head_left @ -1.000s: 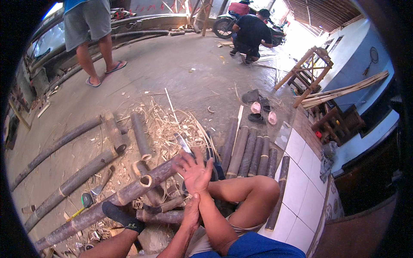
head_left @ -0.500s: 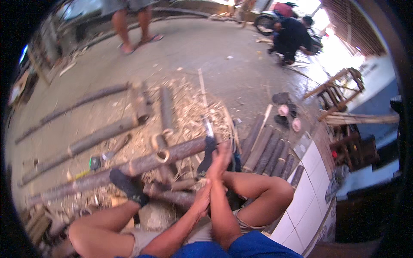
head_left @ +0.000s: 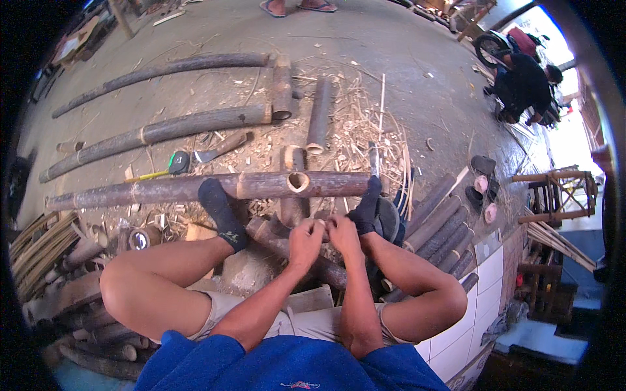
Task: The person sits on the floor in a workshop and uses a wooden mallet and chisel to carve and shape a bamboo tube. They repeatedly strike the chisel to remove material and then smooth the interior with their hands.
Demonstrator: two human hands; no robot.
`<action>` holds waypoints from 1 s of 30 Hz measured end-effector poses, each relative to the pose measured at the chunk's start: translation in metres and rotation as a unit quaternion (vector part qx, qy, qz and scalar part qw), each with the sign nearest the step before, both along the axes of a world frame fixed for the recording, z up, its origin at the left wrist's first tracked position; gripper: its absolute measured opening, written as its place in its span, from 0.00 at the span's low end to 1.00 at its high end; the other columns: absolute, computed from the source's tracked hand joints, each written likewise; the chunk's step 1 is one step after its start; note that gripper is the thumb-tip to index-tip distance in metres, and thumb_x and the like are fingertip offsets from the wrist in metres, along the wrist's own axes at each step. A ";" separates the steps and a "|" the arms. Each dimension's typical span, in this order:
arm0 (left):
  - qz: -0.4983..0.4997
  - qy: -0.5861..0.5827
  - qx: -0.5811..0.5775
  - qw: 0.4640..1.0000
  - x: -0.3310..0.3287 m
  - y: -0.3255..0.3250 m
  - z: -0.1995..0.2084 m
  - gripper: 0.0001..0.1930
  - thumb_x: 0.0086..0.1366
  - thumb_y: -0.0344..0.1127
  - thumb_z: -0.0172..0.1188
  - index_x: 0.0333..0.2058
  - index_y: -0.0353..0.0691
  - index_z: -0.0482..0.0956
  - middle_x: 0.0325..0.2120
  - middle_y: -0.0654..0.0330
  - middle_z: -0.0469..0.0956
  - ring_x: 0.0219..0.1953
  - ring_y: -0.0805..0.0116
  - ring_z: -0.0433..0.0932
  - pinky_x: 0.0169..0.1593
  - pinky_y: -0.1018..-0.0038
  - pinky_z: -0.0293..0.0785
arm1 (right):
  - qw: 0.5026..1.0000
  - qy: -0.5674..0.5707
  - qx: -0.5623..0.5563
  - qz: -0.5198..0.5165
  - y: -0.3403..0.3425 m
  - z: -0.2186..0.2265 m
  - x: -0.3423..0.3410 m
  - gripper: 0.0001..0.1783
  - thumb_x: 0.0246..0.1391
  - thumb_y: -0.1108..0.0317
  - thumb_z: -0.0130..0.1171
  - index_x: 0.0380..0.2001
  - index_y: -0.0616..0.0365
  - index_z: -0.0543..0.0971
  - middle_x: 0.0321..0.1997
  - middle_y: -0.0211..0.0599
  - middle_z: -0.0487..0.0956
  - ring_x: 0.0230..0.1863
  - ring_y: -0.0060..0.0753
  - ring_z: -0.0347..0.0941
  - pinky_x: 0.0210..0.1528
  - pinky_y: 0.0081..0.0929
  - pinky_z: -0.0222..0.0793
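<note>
Left hand (head_left: 305, 245): moved off the right wrist to beside right hand (head_left: 343, 236); fingers curled.
Right hand: fingers bent, near the left's; cannot tell whether either holds anything.
Bamboo pole (head_left: 267, 186): one, holed, lying crosswise just beyond both hands.
Tape measure (head_left: 179, 163): one, yellow tape extended, beyond the pole.

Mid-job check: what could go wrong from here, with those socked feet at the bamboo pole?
The long bamboo pole is round, and the left hand and right hand are both off it, so it might roll if nudged.
A metal tool shows just beyond the right foot; shifting that foot might strike it.
The wooden-handled blade lies among wood shavings, so a rolling pole might knock it.
</note>
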State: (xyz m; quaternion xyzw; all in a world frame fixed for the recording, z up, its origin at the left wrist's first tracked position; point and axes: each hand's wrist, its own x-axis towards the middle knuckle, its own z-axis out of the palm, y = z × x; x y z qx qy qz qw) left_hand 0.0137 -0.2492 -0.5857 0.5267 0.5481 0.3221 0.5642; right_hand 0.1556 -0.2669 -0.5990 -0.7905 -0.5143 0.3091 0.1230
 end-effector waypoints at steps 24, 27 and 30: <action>-0.089 -0.060 0.052 0.993 0.000 0.155 0.069 0.42 0.72 0.70 0.36 0.40 0.31 0.81 0.27 0.47 0.81 0.32 0.51 0.80 0.44 0.59 0.73 | 0.949 0.178 0.217 -0.141 0.159 0.148 0.008 0.27 0.55 0.48 0.68 0.36 0.66 0.80 0.30 0.38 0.81 0.33 0.26 0.76 0.36 0.30 0.72; -0.058 -0.070 -0.103 0.990 0.012 0.199 0.083 0.42 0.72 0.71 0.34 0.39 0.33 0.80 0.27 0.54 0.80 0.27 0.61 0.77 0.35 0.64 0.73 | 0.891 0.307 0.331 -0.059 0.219 0.132 -0.004 0.23 0.58 0.51 0.65 0.39 0.63 0.79 0.34 0.34 0.80 0.36 0.24 0.73 0.40 0.28 0.71; 0.016 -0.165 -0.208 0.964 0.020 0.223 0.070 0.39 0.71 0.72 0.33 0.36 0.38 0.78 0.21 0.60 0.74 0.20 0.68 0.71 0.25 0.66 0.67 | 0.818 0.527 0.209 -0.100 0.262 0.103 -0.018 0.20 0.60 0.55 0.63 0.43 0.62 0.79 0.38 0.34 0.81 0.38 0.26 0.73 0.44 0.29 0.71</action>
